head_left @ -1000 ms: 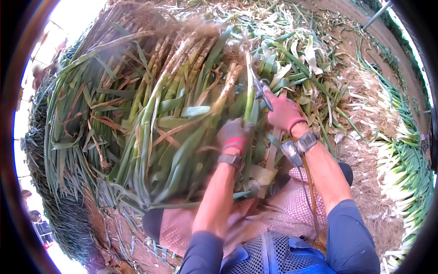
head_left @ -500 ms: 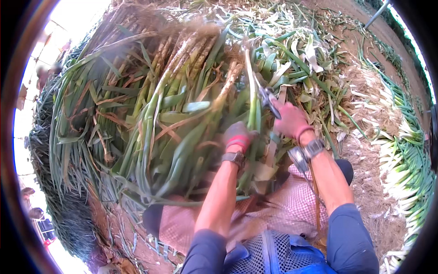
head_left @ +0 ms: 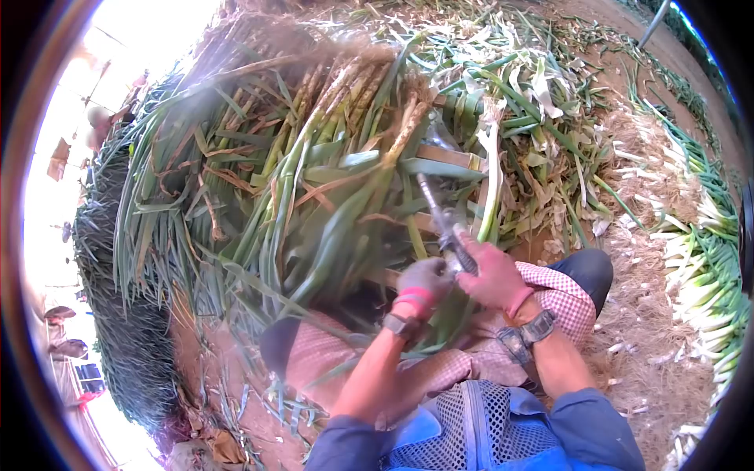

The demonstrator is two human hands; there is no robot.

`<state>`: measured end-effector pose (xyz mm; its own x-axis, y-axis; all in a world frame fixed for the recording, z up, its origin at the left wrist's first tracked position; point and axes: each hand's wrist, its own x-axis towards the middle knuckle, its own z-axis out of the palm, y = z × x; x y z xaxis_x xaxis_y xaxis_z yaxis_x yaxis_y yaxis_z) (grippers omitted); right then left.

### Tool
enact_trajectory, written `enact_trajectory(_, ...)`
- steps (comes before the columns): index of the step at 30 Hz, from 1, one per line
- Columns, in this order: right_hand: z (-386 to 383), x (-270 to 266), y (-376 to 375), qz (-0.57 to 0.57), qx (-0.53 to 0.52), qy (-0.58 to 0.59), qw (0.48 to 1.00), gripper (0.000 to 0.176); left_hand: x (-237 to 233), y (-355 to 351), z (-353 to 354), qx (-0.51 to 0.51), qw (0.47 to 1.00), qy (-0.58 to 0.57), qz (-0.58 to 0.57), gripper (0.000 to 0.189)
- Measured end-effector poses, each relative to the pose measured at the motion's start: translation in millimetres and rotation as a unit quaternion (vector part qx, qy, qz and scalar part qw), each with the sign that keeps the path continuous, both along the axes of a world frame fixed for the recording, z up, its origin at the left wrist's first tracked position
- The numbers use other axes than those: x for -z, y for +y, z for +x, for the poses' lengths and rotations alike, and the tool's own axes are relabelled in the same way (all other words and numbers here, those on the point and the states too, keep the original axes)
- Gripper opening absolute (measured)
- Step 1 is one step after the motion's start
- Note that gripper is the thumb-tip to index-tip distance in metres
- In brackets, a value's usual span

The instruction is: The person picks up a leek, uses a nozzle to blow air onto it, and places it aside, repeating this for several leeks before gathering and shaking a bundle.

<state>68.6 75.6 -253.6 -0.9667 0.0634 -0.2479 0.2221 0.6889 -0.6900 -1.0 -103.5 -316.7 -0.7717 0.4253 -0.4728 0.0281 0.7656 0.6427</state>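
My left hand (head_left: pixel 426 284), in a grey glove with a pink cuff, is closed in front of my lap. A yellow-green onion stalk (head_left: pixel 415 238) runs down into its fingers, whose exact hold is blurred. My right hand (head_left: pixel 495 279), in a pinkish glove, grips a dark blow gun (head_left: pixel 458 250) with a thin metal nozzle pointing up and left. The two hands almost touch. A white-shanked green onion (head_left: pixel 491 177) stands just beyond my right hand, its lower end hidden behind that hand. Broad green leaves (head_left: pixel 452 326) hang below the hands.
A large heap of unpeeled green onions (head_left: pixel 306 157) lies ahead and left. Stripped leaves and skins (head_left: pixel 542 133) are piled ahead right. Cleaned onions (head_left: pixel 699 275) line the right side, roots inward. A dark green stack (head_left: pixel 126 314) stands far left. Another person (head_left: pixel 100 125) is behind it.
My right hand has come down and inward, bringing the blow gun beside my left hand. My left hand has moved slightly lower and right. The upright white stalk now shows farther right.
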Motion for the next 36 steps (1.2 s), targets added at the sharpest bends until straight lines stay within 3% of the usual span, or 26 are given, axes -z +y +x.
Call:
enact_trajectory(2,-4,-9,-17,-0.011,-0.051,-0.003,0.999,0.087,-4,-28,-25,-0.032,0.988,0.141,-0.050,0.031)
enact_trajectory(5,-13,-5,-45,-0.037,-0.007,-0.047,0.998,0.088,-40,-51,-62,-0.060,0.915,0.368,-0.155,0.017)
enact_trajectory(9,-26,-20,-64,-0.083,-0.045,-0.082,0.992,0.086,-56,-60,-101,-0.042,0.864,0.475,-0.161,0.021)
enact_trajectory(13,-60,-15,-57,-0.083,0.017,-0.087,0.993,0.087,-47,-60,-129,0.001,0.870,0.457,-0.185,0.027)
enact_trajectory(15,-75,-3,-50,-0.065,0.030,-0.048,0.996,0.087,-45,-56,-137,0.015,0.881,0.399,-0.254,0.033)
enact_trajectory(26,-164,8,6,0.007,0.083,-0.085,0.993,0.088,-37,-45,-152,0.039,0.902,0.279,-0.326,0.047)
enact_trajectory(30,-200,14,22,-0.020,0.117,-0.097,0.988,0.086,-28,-46,-154,0.048,0.904,0.263,-0.333,0.048)
enact_trajectory(33,-205,22,23,0.027,0.120,-0.068,0.990,0.087,-32,-43,-152,0.046,0.909,0.248,-0.332,0.050)
enact_trajectory(36,-182,14,22,-0.020,0.129,-0.080,0.988,0.089,-34,-37,-150,0.022,0.917,0.216,-0.334,0.050)
